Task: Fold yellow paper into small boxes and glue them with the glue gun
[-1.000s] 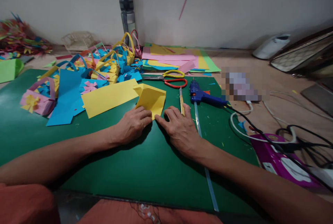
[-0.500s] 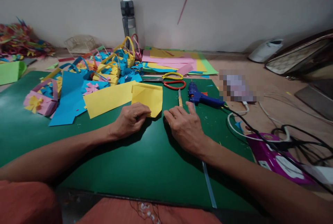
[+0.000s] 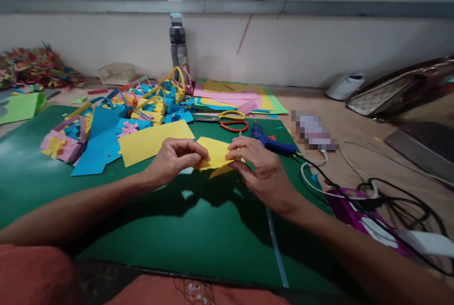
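A small folded piece of yellow paper (image 3: 214, 151) is held up off the green board (image 3: 170, 239) between both hands. My left hand (image 3: 179, 158) pinches its left edge between thumb and fingers. On the right edge, my right hand (image 3: 260, 168) grips it with thumb below and fingers above. One flap of the paper hangs down at the front. Left of it lies a flat yellow sheet (image 3: 154, 142). Scissors (image 3: 230, 120) with yellow and red handles lie beyond the hands. A blue glue gun (image 3: 271, 140) rests just past my right hand, and a clear glue stick (image 3: 276, 248) shows below it.
Blue paper (image 3: 97, 144) and several small paper baskets (image 3: 67, 142) sit to the left. Coloured sheets (image 3: 241, 94) are stacked at the back near a bottle (image 3: 178, 47). On the right are a blurred phone-like object (image 3: 314, 130), cables and a purple box (image 3: 365, 224).
The yellow paper has come up off the board. My right hand, previously on the board beside the cutter, now holds the paper's right side. The view has tilted upward.
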A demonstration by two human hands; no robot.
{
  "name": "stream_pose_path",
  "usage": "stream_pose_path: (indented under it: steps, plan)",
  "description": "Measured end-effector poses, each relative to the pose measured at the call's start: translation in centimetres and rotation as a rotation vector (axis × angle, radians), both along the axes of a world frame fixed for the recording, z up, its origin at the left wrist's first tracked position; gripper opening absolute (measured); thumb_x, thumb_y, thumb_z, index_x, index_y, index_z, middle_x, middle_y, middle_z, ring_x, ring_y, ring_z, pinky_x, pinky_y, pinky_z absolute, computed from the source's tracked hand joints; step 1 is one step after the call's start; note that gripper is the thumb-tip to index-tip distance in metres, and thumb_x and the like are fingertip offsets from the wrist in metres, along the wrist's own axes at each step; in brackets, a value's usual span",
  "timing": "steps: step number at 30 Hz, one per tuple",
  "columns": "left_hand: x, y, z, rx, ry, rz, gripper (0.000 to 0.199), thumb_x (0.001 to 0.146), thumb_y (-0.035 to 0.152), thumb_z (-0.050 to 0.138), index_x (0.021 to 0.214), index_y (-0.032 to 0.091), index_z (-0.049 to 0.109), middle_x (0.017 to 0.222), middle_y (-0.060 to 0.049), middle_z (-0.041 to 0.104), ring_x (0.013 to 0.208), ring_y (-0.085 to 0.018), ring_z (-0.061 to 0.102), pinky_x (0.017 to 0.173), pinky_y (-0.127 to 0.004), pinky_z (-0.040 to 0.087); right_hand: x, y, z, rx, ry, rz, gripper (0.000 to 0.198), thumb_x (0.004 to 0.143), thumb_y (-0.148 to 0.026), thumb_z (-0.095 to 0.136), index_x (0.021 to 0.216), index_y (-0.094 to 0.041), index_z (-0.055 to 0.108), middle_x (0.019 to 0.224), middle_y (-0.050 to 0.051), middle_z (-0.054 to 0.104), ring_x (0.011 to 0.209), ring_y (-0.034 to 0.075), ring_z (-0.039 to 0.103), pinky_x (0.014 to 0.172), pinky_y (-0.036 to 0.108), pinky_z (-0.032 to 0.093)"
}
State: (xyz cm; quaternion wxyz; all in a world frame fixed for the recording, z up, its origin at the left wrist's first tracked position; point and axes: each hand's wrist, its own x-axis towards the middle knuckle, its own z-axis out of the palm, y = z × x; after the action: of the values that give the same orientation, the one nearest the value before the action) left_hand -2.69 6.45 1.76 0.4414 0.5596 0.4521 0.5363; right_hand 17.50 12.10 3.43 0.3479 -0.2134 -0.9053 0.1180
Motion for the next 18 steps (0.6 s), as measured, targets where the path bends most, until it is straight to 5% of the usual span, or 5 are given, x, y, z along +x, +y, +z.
stream_pose_path:
  steps: [3, 7, 18]
  plan:
    - [-0.1, 0.0, 0.0, -0.001, 0.023, -0.021, 0.018, 0.075, 0.028, 0.062, 0.085, 0.015, 0.067, 0.081, -0.005, 0.069, 0.075, -0.015, 0.063, 0.069, -0.026, 0.050, 0.0, -0.4, 0.4, -0.057, 0.039, 0.000, 0.008, 0.081, -0.012, 0.052, 0.079, -0.019, 0.056, 0.083, 0.003, 0.063, 0.086, 0.016, 0.058, 0.078, 0.034, 0.043]
    - [0.4, -0.5, 0.4, 0.179, 0.230, 0.004, 0.020, 0.073, 0.028, 0.065, 0.088, 0.016, 0.066, 0.095, -0.008, 0.066, 0.092, -0.019, 0.058, 0.082, -0.033, 0.046, -0.1, -1.1, 0.7, -0.112, 0.060, -0.036, 0.008, 0.081, -0.013, 0.053, 0.078, -0.019, 0.057, 0.080, 0.002, 0.063, 0.080, 0.015, 0.058, 0.074, 0.032, 0.042]
    - [1.7, -1.3, 0.1, 0.464, 0.290, 0.068, 0.007, 0.075, 0.015, 0.062, 0.069, 0.015, 0.059, 0.075, -0.007, 0.063, 0.076, -0.015, 0.058, 0.071, -0.031, 0.047, -0.5, -2.5, 0.5, -0.156, 0.100, 0.018, 0.008, 0.080, -0.012, 0.053, 0.078, -0.019, 0.056, 0.075, 0.001, 0.062, 0.071, 0.012, 0.056, 0.067, 0.027, 0.042]
